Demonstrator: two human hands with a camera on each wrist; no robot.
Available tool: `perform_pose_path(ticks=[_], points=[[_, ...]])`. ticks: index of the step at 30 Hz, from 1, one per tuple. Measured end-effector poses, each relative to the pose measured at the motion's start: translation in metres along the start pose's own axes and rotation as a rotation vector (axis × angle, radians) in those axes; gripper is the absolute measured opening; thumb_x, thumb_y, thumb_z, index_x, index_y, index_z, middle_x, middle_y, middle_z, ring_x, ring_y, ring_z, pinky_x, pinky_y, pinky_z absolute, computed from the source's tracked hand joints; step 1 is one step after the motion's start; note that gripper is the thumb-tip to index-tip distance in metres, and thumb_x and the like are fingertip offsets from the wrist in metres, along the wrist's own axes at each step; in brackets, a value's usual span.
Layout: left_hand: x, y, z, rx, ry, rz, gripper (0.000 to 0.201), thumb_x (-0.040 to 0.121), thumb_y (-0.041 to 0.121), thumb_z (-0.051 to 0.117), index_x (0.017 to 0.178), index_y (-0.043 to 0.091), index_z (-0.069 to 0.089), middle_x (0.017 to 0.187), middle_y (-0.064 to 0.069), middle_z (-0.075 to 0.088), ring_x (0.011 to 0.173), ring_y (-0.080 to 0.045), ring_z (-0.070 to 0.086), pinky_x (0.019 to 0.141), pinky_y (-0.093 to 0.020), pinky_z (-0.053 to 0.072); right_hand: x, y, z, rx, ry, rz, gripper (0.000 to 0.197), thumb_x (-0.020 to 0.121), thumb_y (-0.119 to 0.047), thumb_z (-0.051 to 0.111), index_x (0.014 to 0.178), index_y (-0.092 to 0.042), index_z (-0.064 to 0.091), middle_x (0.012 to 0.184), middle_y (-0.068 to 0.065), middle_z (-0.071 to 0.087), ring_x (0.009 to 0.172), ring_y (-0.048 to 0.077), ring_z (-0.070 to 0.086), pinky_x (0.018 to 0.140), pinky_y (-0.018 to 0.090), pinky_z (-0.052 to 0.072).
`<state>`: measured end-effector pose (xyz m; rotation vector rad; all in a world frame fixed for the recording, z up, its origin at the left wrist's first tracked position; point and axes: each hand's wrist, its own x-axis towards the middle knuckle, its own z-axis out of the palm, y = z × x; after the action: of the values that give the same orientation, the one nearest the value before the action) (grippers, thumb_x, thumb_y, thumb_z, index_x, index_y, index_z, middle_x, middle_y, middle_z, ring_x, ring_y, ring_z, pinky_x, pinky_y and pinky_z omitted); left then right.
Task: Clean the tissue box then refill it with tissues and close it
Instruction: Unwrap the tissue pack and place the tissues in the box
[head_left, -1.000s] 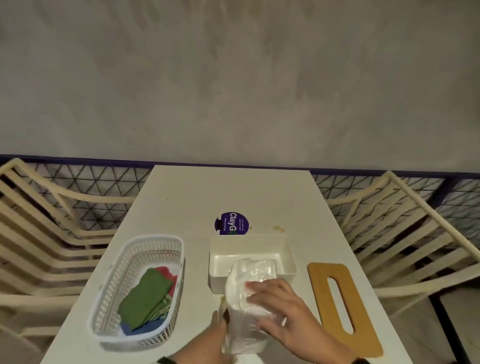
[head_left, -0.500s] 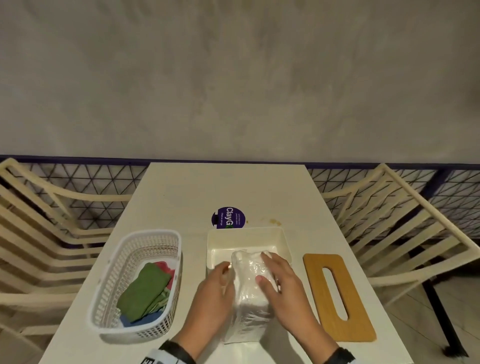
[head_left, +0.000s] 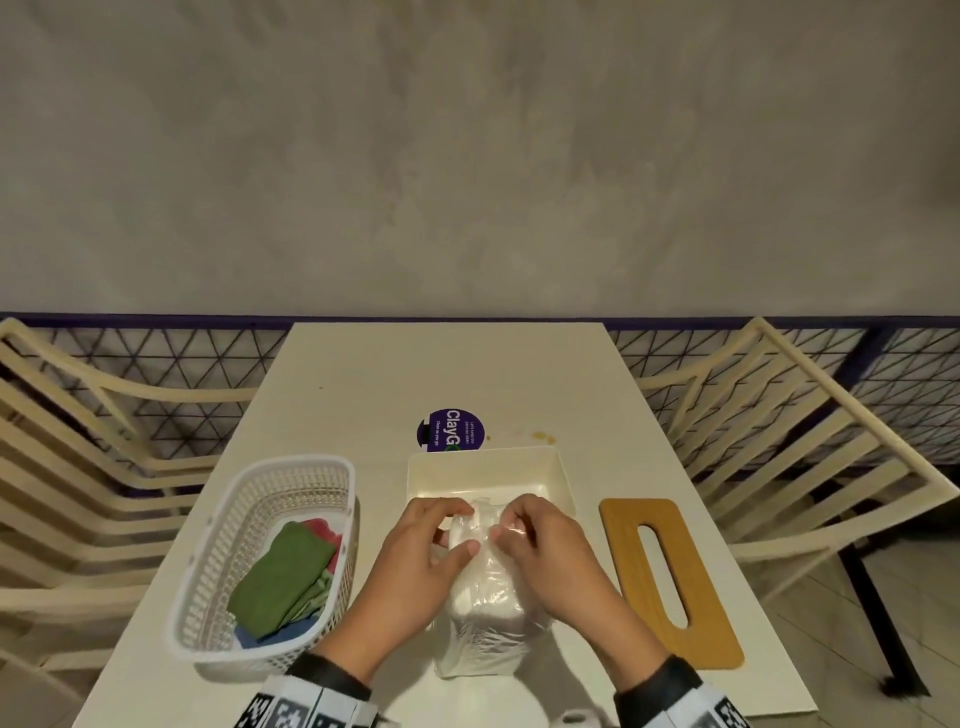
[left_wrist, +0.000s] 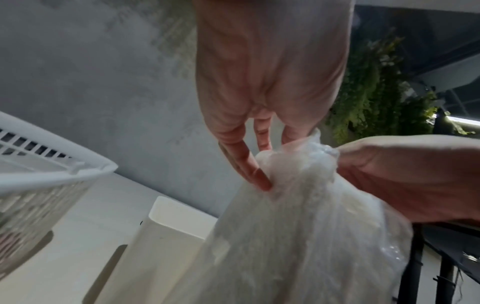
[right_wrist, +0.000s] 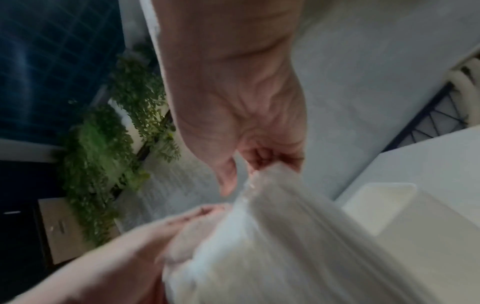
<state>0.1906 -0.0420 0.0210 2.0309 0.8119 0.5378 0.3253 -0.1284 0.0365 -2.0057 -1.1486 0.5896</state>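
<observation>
A pack of white tissues in clear plastic wrap (head_left: 485, 613) stands on end on the table, just in front of the open white tissue box (head_left: 558, 470). My left hand (head_left: 441, 540) pinches the top of the wrap from the left, and my right hand (head_left: 519, 532) pinches it from the right. In the left wrist view my left hand (left_wrist: 262, 164) grips the bunched wrap (left_wrist: 298, 205). In the right wrist view my right hand (right_wrist: 249, 164) holds the wrap's edge (right_wrist: 272, 226). The wooden slotted lid (head_left: 670, 582) lies flat to the right of the box.
A white plastic basket (head_left: 249, 519) holding folded green, red and blue cloths (head_left: 283, 577) stands at the left. A round purple sticker (head_left: 451, 430) is behind the box. Cream slatted chairs (head_left: 810, 457) flank the table (head_left: 447, 364) on both sides.
The pack was tipped toward the box with my right hand on top; now it stands upright, and both hands have moved up to pinch the top of its wrap.
</observation>
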Motion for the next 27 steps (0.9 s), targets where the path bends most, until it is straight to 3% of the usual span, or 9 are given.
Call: perform_pose_path(ticks=[5,10,12,14,16,20,22,24,27], points=[[-0.003,-0.002,0.007,-0.016,-0.007,-0.021,0.025,0.087,0.022,0.061,0.103,0.038,0.052,0.112,0.019,0.053,0.094,0.0,0.056,0.073,-0.007,0.043,0.008,-0.018,-0.002,-0.252,-0.023,0.043,0.023,0.088,-0.017,0.061,0.068,-0.02,0.048,0.08,0.0,0.055,0.078,0.017,0.049,0.062,0.024,0.036],[-0.003,-0.007,0.003,-0.041,0.021,-0.043,0.034,0.086,0.023,0.062,0.101,0.048,0.046,0.113,0.02,0.054,0.097,-0.002,0.056,0.075,-0.011,0.041,0.002,-0.018,-0.007,0.452,-0.101,0.127,0.026,0.084,0.002,0.062,0.067,-0.018,0.064,0.072,0.001,0.062,0.072,0.014,0.056,0.074,0.03,0.048],[-0.005,-0.009,0.0,-0.056,-0.002,-0.039,0.036,0.087,0.023,0.06,0.103,0.053,0.046,0.116,0.02,0.053,0.099,-0.002,0.055,0.08,-0.016,0.044,0.003,-0.017,-0.012,0.504,-0.15,0.143,0.022,0.082,0.002,0.065,0.071,-0.018,0.064,0.074,0.006,0.062,0.074,0.017,0.058,0.078,0.034,0.05],[-0.006,-0.008,-0.001,-0.062,-0.028,-0.023,0.038,0.088,0.024,0.058,0.103,0.057,0.045,0.117,0.024,0.049,0.101,0.002,0.053,0.083,-0.012,0.042,0.007,-0.017,-0.012,0.266,-0.173,0.053,0.023,0.081,-0.004,0.068,0.069,-0.023,0.064,0.074,0.0,0.063,0.073,0.012,0.058,0.078,0.029,0.05],[-0.005,-0.008,0.0,-0.029,-0.035,-0.013,0.037,0.088,0.023,0.058,0.101,0.056,0.045,0.116,0.025,0.048,0.101,0.004,0.051,0.081,-0.006,0.037,0.006,-0.019,-0.016,0.127,-0.128,-0.054,0.028,0.081,-0.008,0.069,0.064,-0.029,0.062,0.075,-0.007,0.062,0.072,0.002,0.054,0.071,0.011,0.042],[-0.002,-0.014,-0.006,-0.003,0.003,-0.055,0.028,0.089,0.022,0.056,0.106,0.044,0.05,0.118,0.015,0.05,0.097,0.003,0.049,0.076,-0.005,0.035,-0.005,0.005,-0.035,0.427,-0.279,-0.093,0.021,0.085,-0.007,0.065,0.07,-0.022,0.066,0.074,-0.006,0.066,0.074,0.005,0.058,0.075,0.013,0.043],[-0.002,-0.015,-0.005,0.007,-0.002,-0.07,0.028,0.089,0.022,0.056,0.106,0.044,0.05,0.116,0.016,0.05,0.093,0.004,0.049,0.073,-0.004,0.036,-0.01,0.021,-0.038,0.58,-0.288,-0.079,0.011,0.084,-0.022,0.066,0.075,-0.015,0.065,0.07,0.004,0.065,0.07,0.009,0.061,0.076,0.018,0.044],[-0.003,-0.013,-0.001,0.012,0.0,-0.068,0.03,0.09,0.023,0.056,0.106,0.046,0.049,0.116,0.017,0.05,0.093,0.005,0.05,0.072,-0.005,0.036,-0.01,0.029,-0.037,0.584,-0.26,-0.078,0.043,0.079,-0.049,0.065,0.083,-0.006,0.063,0.068,0.017,0.062,0.063,0.01,0.061,0.076,0.019,0.045],[-0.003,-0.011,0.003,0.01,-0.006,-0.071,0.03,0.09,0.024,0.055,0.11,0.045,0.049,0.118,0.016,0.051,0.095,0.005,0.051,0.074,-0.006,0.037,-0.009,0.023,-0.039,0.417,-0.257,-0.141,0.055,0.074,-0.059,0.062,0.087,-0.006,0.066,0.067,0.008,0.063,0.064,0.01,0.06,0.074,0.021,0.045]])
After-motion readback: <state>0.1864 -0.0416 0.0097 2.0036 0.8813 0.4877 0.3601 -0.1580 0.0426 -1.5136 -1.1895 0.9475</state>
